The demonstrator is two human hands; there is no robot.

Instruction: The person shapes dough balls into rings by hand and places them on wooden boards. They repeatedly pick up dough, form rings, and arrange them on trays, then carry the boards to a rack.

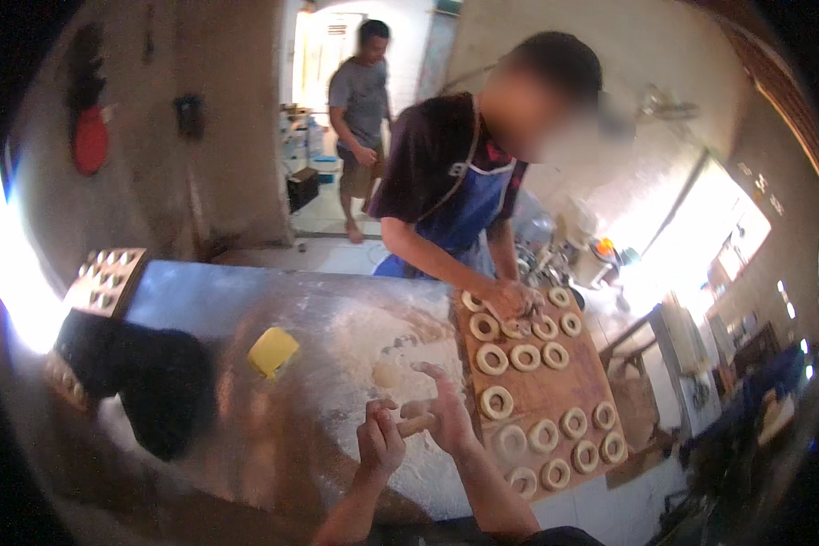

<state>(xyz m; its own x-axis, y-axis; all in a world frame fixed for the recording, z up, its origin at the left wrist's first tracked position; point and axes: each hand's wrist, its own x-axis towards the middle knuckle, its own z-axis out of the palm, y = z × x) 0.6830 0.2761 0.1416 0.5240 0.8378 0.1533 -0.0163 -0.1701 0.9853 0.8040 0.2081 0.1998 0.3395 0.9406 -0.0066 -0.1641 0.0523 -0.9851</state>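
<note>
Over the floured table [200, 291], my left hand [379, 439] is closed on one end of a short dough roll [416, 425]. The roll's other end meets the palm of my right hand [450, 419], whose fingers are stretched out and apart. Just beyond my hands, a pale dough lump [389, 375] lies in a patch of loose flour [355, 337]. To the right, a wooden board [564, 396] carries several dough rings [524, 358] in rows. Across from me, a person in a blue apron [469, 214] has a hand [511, 302] over the rings at the board's far end.
A yellow scraper-like piece [273, 352] lies left of the flour. Black cloth [146, 373] covers part of the left side, beside another board with small pale pieces [109, 278]. A second person [362, 100] stands near the doorway. Wooden furniture [664, 355] is at the right.
</note>
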